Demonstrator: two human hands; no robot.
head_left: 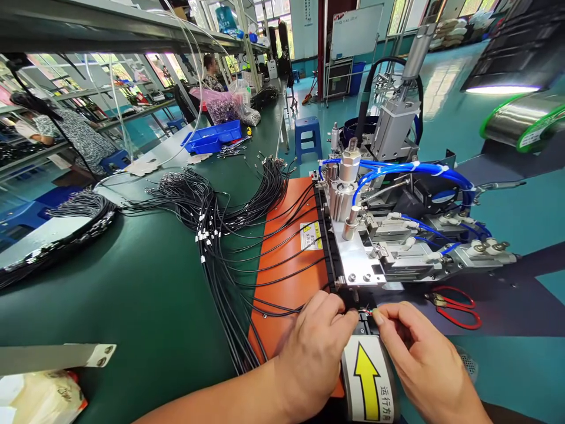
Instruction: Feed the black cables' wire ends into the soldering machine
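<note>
My left hand (320,344) is closed around the end of a black cable (282,308) at the near edge of the machine (357,253). Facing it, my right hand (419,347) pinches the thin coloured wires (366,312) that come out of that cable's end. Both hands sit just above the feed track, beyond a white plate with a yellow arrow (366,383). More black cables run across the orange plate (286,271) into the machine's side. Their far ends join a large bundle of black cables (207,218) on the green table.
Red-handled cutters (457,306) lie right of the machine. A spool of solder wire (525,123) hangs at the upper right. Blue trays (214,136) and a coil of cables (88,227) are farther left. A metal bracket (57,358) juts in at lower left. People sit at benches behind.
</note>
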